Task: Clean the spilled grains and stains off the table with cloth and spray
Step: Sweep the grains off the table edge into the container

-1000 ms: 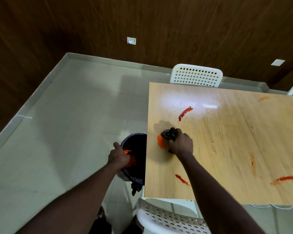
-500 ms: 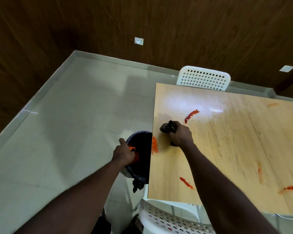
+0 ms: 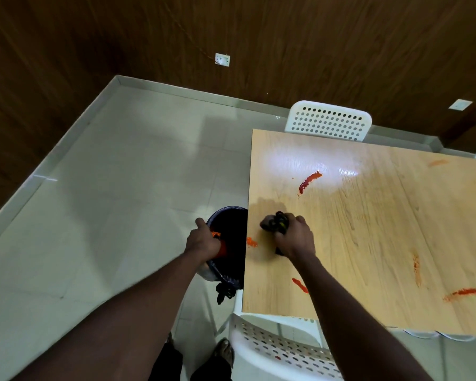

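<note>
Dim room; overhead glare whitened the table (image 3: 300,160) beyond the grips, edges bowed, forearms slightly blurred.

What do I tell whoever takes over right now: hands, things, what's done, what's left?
Left hand grips the bin by its rim, at the table left edge.
Right hand grips the cloth, pressed on the table.
Done: some orange grains show at the bin's rim.
Left: small grain pile at the edge; red stains unwiped across the top. Spray not in view.
</note>
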